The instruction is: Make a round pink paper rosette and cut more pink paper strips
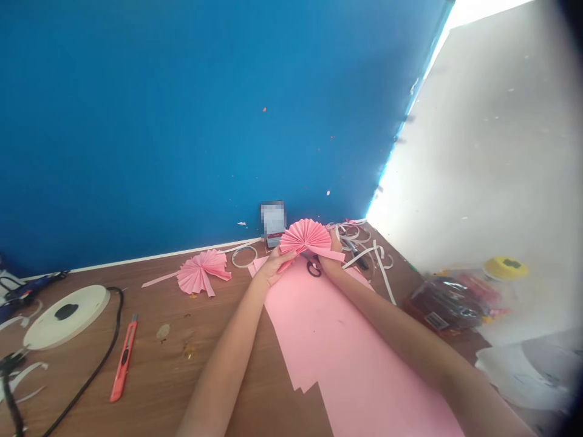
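Observation:
A pleated pink paper fan (306, 235) is held up between both hands, spread into roughly a half circle. My left hand (274, 266) grips its lower left edge, fingers closed on the folded paper. On the right side my right hand (334, 246) holds the fan from behind, its fingers partly hidden by the paper. A flat pink strip hangs out toward the right from the fan's lower edge. Just below lie scissors (314, 268) with dark handles, partly covered, on a large pink paper sheet (337, 340). Another pleated pink fan (203, 273) with a long strip rests to the left.
A red utility knife (124, 358) lies at the left, near a black cable (98, 370) and a round white disc (68, 317). A tape ring (245, 257) and white strips (382, 270) lie near the blue wall (204, 121). Plastic-wrapped packages (450, 303) sit at the right.

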Demonstrator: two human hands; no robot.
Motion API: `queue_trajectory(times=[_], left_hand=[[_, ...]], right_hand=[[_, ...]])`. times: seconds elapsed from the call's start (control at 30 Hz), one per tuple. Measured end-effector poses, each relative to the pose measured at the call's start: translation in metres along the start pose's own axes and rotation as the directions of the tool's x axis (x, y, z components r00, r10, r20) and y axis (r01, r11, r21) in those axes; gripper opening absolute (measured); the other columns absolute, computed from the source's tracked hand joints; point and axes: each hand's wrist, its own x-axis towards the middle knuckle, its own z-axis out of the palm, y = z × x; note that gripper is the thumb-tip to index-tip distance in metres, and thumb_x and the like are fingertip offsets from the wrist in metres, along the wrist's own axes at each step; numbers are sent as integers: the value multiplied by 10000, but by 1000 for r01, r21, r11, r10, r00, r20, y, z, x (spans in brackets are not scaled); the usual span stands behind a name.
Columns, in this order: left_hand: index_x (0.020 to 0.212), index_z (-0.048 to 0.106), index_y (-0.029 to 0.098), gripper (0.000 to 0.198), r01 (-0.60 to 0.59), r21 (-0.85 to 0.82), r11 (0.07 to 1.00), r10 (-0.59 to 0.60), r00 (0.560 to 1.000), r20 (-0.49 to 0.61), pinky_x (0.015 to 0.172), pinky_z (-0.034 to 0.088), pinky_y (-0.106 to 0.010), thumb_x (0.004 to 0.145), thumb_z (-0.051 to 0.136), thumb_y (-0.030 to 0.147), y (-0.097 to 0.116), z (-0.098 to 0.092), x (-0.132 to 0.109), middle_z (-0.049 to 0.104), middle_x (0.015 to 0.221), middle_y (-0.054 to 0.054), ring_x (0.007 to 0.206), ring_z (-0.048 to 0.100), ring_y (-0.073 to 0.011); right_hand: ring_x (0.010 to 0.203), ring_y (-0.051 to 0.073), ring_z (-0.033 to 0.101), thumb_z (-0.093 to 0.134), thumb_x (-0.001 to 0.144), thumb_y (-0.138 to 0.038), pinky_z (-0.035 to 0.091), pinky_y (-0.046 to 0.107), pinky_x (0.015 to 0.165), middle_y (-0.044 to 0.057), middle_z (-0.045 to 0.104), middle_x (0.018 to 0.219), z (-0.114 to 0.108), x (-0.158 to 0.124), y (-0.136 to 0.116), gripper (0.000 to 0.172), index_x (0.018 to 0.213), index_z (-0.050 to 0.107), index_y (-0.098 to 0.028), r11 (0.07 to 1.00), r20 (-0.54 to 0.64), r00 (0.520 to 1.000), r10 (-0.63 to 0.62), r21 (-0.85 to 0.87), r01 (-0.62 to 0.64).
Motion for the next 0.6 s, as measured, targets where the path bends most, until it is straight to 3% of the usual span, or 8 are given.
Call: queue_trajectory(times=[0.1, 0.27, 0.47, 0.6], left_hand=[[1153, 567, 213, 533, -6, -1, 1000, 5, 1000, -5, 782, 459, -242, 658, 754, 152, 0, 1, 0, 671, 1069, -58, 848, 634, -120], [1123, 582, 189, 496, 5, -11, 1000, -5, 1000, 25, 818, 462, -271, 662, 758, 145, 1, 3, 1, 665, 1095, -77, 884, 638, -139], [1020, 601, 173, 338, 23, -81, 996, -29, 997, -71, 738, 480, -256, 723, 737, 259, 0, 3, 5, 669, 1068, -79, 829, 645, -129], [1034, 604, 178, 315, 11, -84, 996, -19, 996, -91, 751, 481, -254, 751, 713, 266, 1, 3, 6, 660, 1111, -82, 808, 647, -115]], right_hand=[[713, 198, 600, 642, 672, -307, 520, 298, 586, 23, 650, 724, 0, 2, 0, 198, 823, 567, -204, 1000, -6, 1000, 22, 2, -22], [645, 201, 611, 600, 708, -343, 503, 293, 485, 33, 660, 710, 4, -1, -2, 180, 795, 569, -188, 996, 9, 997, 82, 27, -82], [556, 167, 534, 551, 734, -306, 454, 291, 466, 33, 623, 645, 6, 5, -7, 119, 706, 566, -192, 997, -42, 997, 71, -18, -72], [558, 160, 514, 561, 726, -292, 434, 286, 475, 26, 614, 674, 7, 7, -10, 125, 783, 598, -188, 997, -62, 998, 35, -60, -38]])
